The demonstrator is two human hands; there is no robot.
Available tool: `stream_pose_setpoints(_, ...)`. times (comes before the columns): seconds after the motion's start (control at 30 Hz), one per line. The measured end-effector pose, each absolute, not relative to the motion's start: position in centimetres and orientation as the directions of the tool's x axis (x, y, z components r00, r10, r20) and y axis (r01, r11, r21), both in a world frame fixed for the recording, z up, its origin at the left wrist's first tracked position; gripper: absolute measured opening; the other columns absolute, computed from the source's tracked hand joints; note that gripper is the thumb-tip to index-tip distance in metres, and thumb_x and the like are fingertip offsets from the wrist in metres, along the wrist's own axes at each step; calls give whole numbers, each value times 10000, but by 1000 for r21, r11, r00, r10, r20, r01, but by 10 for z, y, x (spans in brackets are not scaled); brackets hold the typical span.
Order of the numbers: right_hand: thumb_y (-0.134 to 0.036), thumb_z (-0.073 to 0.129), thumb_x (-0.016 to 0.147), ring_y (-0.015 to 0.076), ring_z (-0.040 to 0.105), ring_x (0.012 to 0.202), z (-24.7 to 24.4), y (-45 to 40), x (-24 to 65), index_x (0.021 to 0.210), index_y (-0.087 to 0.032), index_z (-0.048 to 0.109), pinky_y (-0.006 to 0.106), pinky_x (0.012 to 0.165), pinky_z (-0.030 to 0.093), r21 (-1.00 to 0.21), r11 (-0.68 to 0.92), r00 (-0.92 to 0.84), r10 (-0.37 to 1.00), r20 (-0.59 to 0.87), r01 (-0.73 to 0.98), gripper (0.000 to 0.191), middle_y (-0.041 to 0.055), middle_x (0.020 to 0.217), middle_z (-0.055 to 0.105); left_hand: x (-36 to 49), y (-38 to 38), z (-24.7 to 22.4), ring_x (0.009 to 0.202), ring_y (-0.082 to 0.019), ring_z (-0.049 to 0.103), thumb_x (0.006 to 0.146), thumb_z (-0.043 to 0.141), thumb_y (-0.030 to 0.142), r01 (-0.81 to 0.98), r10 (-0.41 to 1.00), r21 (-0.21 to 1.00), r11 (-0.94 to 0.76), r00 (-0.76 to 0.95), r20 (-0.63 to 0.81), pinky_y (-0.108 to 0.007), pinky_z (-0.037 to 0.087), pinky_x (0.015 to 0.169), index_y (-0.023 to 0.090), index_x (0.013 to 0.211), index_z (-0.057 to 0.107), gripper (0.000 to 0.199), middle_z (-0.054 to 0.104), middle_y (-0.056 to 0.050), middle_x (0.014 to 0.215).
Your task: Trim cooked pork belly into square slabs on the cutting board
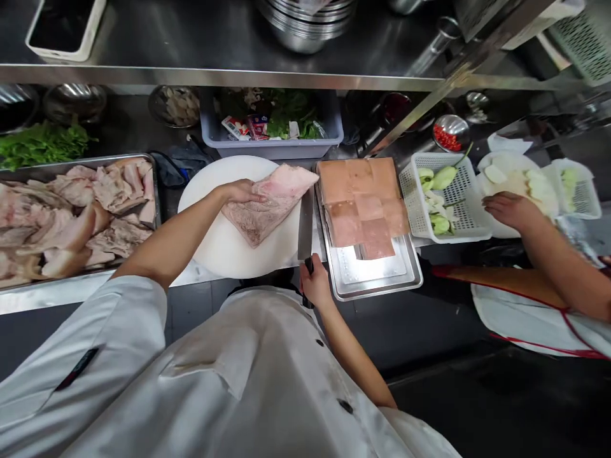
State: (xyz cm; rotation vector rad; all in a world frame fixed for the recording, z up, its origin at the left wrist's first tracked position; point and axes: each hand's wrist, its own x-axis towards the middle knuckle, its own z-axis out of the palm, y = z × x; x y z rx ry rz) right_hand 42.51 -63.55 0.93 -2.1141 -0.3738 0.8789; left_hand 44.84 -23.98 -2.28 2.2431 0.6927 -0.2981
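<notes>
A thick slab of pork (267, 207), pale and fatty, lies on a round white cutting board (205, 242). My left hand (240, 191) grips its upper left edge, fingers over the meat. In my right hand (315, 283) is a kitchen knife (306, 226), held by its black handle at the board's right edge. Its broad blade points away from me, close to the slab's right tip. Just right of the knife, square pieces of pork with tan skin (363, 207) are stacked on a metal tray (410, 273).
To the left, a long tray (155, 191) holds several pork pieces. Behind the board stands a grey bin (272, 149) with greens and wrappers. A white basket (415, 210) of green vegetables is on the right, beside a co-worker's hand (508, 210). A steel shelf (191, 73) crosses above.
</notes>
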Motion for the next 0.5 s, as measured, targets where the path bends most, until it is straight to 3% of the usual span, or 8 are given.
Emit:
stream_pose_setpoints(0.13,-352,453,964,210,595,548,9,-620,443,1103,-246,485,280,532,380,-711,-664,668,640,-381,231,177,-41,625,564,400,-275,-25,1023,-272,717,571,869,669,665,517,628,-404,732,-443,-323,539,900,183,1081,708,723,787,-88,1058)
stream_pose_setpoints(0.27,-261,454,963,240,624,715,13,-595,463,1155,-212,530,301,657,395,-619,-578,485,807,-337,532,213,16,764,629,337,-332,-38,1081,-292,721,669,847,645,756,723,645,-112,508,-469,-364,557,901,193,1192,652,718,771,-122,1170)
stream_pose_setpoints(0.4,-237,456,980,255,597,723,23,-563,483,1169,-210,553,309,683,362,-536,-446,265,885,-382,717,215,32,802,654,300,-383,-47,1126,-344,708,777,772,649,794,838,590,148,216,-501,-430,560,895,176,1243,600,685,739,-187,1224)
stream_pose_setpoints(0.5,-262,439,999,267,606,744,34,-558,492,1171,-210,550,309,676,351,-530,-411,210,893,-398,741,211,38,822,660,298,-403,-40,1198,-412,657,813,757,562,801,945,593,80,128,-300,-525,537,943,141,1348,545,713,668,-260,1313)
